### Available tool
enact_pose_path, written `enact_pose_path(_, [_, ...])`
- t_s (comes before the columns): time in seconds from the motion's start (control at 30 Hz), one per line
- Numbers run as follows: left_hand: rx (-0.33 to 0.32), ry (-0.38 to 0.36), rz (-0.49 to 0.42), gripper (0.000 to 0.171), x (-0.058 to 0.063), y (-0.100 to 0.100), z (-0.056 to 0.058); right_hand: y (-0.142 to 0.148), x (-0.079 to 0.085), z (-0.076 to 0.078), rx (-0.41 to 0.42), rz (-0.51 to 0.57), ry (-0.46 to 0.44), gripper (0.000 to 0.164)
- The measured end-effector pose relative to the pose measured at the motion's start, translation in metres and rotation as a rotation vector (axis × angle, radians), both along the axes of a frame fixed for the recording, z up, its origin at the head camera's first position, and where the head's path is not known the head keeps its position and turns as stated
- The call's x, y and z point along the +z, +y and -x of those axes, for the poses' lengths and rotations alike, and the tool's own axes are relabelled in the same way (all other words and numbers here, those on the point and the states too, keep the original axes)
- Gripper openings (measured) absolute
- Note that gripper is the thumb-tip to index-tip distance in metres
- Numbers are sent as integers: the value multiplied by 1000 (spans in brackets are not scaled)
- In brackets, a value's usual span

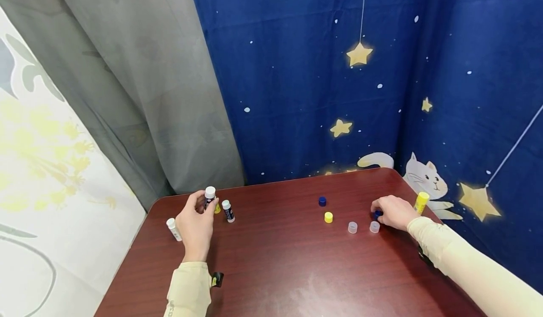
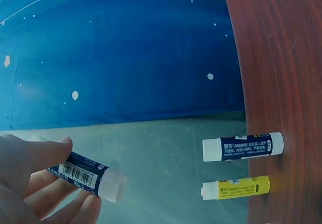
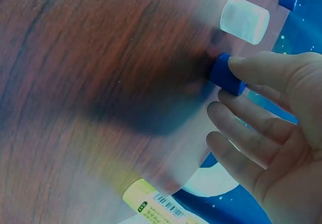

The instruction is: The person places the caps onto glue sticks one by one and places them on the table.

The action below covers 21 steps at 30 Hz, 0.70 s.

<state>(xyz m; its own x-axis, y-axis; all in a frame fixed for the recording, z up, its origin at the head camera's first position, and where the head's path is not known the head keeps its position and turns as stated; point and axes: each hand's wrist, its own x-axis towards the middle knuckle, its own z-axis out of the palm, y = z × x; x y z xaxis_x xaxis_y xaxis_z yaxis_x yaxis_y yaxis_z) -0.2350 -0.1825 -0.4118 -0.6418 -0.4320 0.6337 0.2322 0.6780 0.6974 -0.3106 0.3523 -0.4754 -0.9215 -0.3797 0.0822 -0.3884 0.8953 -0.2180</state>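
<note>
My left hand (image 1: 196, 227) holds a dark blue glue stick (image 2: 83, 174) with a whitish end, fingers and thumb around its barrel. In the left wrist view it is tilted, barcode facing the camera. Just beyond stand another dark blue glue stick (image 2: 242, 147) and a yellow glue stick (image 2: 239, 188), both without caps. At the right side of the table, my right hand (image 1: 395, 212) pinches a small blue cap (image 3: 225, 76) between thumb and finger, at the tabletop. One translucent cap (image 3: 245, 20) is close beside it, and a yellow glue stick (image 3: 153, 203) stands behind that hand.
A white glue stick (image 1: 174, 229) stands left of my left hand. Right of centre on the brown table (image 1: 280, 251) are another blue cap (image 1: 322, 201), a yellow cap (image 1: 328, 217) and a second translucent cap (image 1: 352, 227). Curtains (image 1: 297, 95) hang behind the table's far edge.
</note>
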Motion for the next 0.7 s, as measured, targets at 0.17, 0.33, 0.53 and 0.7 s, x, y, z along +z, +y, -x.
enact_pose_path(0.17, [4, 5, 24, 32, 0, 0, 1, -1, 5, 1, -17, 8, 12, 18])
enact_pose_path(0.33, [20, 20, 59, 31, 3, 2, 0, -2, 10, 3, -27, 26, 39, 18])
enact_pose_path(0.53, [16, 21, 79, 31, 5, 7, 0, -4, 15, 3, -20, 40, 60, 20])
enact_pose_path(0.7, [11, 36, 73, 32, 5, 11, 1, -9, 20, 2, -10, 59, 78, 21])
